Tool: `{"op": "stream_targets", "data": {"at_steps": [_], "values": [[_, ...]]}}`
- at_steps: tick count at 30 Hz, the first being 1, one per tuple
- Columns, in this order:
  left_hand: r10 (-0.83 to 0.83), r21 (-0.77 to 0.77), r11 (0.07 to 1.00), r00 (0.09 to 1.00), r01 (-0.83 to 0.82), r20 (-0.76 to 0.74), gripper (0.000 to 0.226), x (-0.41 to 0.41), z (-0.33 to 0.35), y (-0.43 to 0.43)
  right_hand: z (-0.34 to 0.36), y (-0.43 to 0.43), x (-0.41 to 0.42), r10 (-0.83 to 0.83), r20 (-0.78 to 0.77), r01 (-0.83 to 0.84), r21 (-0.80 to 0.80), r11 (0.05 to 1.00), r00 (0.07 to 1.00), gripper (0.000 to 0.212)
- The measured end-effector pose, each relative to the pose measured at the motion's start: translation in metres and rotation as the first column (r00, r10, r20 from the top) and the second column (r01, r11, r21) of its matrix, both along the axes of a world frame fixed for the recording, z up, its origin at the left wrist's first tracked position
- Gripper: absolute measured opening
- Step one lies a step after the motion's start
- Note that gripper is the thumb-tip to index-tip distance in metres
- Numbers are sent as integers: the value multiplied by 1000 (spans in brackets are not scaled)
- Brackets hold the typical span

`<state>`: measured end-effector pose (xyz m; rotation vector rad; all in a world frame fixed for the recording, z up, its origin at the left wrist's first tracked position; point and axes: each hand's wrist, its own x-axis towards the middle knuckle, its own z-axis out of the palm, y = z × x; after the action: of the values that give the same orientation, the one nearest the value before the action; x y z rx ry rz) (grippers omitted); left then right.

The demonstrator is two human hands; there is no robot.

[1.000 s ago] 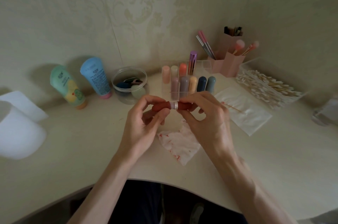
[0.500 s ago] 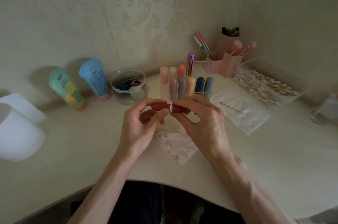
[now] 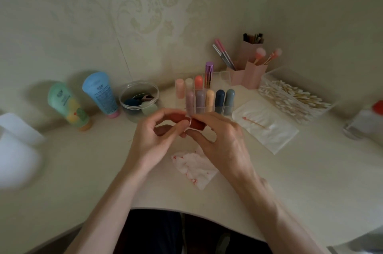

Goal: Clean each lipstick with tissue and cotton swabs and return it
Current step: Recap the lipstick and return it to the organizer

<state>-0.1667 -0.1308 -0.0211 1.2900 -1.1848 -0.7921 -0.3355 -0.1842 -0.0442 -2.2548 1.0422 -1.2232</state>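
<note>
Head view: both hands pinch a red lipstick beside an organizer holding lipsticks.

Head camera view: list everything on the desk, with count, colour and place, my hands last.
held lipstick: one, red, between both hands
stored lipsticks: nine, mixed colours, clear organiser behind hands
stained tissue: one, white with red marks, desk below hands
used swab: one, pink-tipped, on white tissue right of hands
swab box: one, clear, far right
brush holder: one, pink, back right
tubes: two, green and blue, back left
round tub: one, clear, beside blue tube
left hand: pinches lipstick
right hand: pinches lipstick
</note>
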Motion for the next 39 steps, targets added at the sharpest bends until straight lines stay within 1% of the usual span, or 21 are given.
{"op": "stream_targets", "data": {"at_steps": [3, 6, 9, 12, 17, 20, 25, 28, 31, 33, 35, 37, 39], "values": [[130, -64, 990, 988, -125, 81, 35, 9, 12, -16, -1, 0, -1, -74, -33, 74, 5, 997, 997, 40], [218, -149, 969, 967, -198, 132, 30, 18, 19, -33, -4, -2, -1, -150, -47, 151, 8, 989, 988, 34], [258, -187, 960, 922, -210, 289, 24, 21, 18, -46, -4, -3, -2, -186, -54, 188, 22, 982, 981, 29], [283, -197, 956, 867, -219, 411, 24, 20, 13, -54, -2, -2, -3, -194, -65, 196, 24, 980, 979, 28], [261, -130, 965, 790, -228, 554, 30, 17, 5, -57, -3, -3, -3, -201, -78, 205, 40, 978, 976, 26], [248, -103, 967, 780, -232, 575, 34, 13, 2, -58, -3, -2, -2, -205, -91, 209, 41, 977, 975, 26], [225, -80, 973, 796, -219, 561, 35, 12, 2, -62, -5, -3, -2, -206, -101, 212, 44, 976, 973, 23], [215, -57, 974, 824, -218, 524, 34, 15, 4, -63, -4, -2, -2, -214, -97, 219, 50, 974, 972, 24], [262, -101, 964, 816, -246, 516, 32, 17, 9, -67, -4, -2, -2, -212, -94, 217, 55, 974, 973, 25], [314, -166, 949, 793, -267, 523, 32, 18, 13, -72, -4, -3, -2, -213, -95, 219, 56, 974, 972, 27], [350, -223, 937, 747, -271, 565, 23, 19, 16, -78, -3, -3, -3, -217, -105, 224, 58, 973, 971, 27], [362, -251, 932, 667, -262, 651, 18, 20, 20, -86, -3, -2, -2, -216, -106, 223, 56, 973, 971, 28], [330, -235, 944, 595, -233, 733, 23, 22, 24, -95, -2, -3, -2, -218, -103, 224, 53, 973, 971, 28]]}}
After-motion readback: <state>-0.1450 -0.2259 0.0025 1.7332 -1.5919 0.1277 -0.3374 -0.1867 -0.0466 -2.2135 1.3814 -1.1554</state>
